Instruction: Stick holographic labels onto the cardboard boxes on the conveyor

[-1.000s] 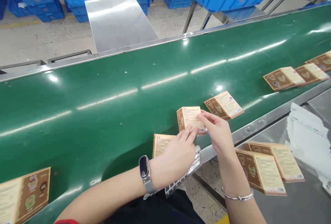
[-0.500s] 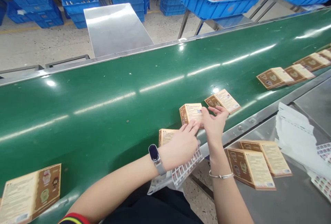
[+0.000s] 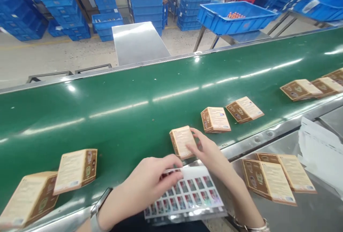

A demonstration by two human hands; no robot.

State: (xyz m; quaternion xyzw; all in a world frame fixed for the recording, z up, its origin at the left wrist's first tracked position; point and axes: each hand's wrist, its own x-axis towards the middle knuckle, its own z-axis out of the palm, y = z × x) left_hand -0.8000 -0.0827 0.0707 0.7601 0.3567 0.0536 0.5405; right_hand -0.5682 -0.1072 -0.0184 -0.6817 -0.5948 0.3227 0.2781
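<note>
My left hand (image 3: 146, 183) pinches the top edge of a sheet of small stickers (image 3: 187, 192) that lies at the near edge of the conveyor. My right hand (image 3: 209, 149) rests its fingers on a tan and brown box (image 3: 182, 141) lying flat on the green belt (image 3: 134, 107). Its fingers are curled against the box's right side. Two more boxes (image 3: 215, 119) (image 3: 245, 109) lie just to the right on the belt.
More boxes ride the belt at the left (image 3: 75, 169) and far right (image 3: 300, 89). Two boxes (image 3: 270, 180) and white sheets (image 3: 321, 149) lie on the steel side table. Blue crates (image 3: 235, 17) and a metal table (image 3: 139, 42) stand beyond the belt.
My right hand left the middle box and came back to the nearer box. My left hand drew back and brought the sticker sheet up into view. The view shifted, showing another box at left.
</note>
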